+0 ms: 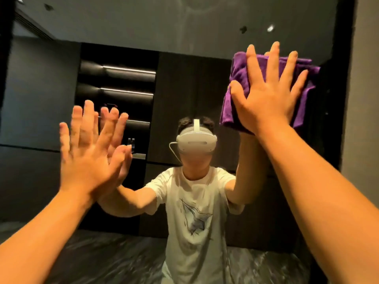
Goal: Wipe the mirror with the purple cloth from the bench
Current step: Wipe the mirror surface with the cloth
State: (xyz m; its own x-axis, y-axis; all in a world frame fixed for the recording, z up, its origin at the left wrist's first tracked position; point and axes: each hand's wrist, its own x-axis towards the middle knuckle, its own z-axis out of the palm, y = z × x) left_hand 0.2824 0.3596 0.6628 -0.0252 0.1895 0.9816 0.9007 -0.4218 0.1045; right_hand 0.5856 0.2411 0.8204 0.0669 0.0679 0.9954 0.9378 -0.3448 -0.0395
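Both hands are spread flat against the mirror (184, 37), the right hand (268, 99) at the upper right of the frame pressing the bunched purple cloth (235, 95) to the glass with open fingers, the left hand (88, 160) at the middle left bare and empty.

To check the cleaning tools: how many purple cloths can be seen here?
1. The purple cloth is pressed flat against the mirror under the right hand, near the upper right edge.
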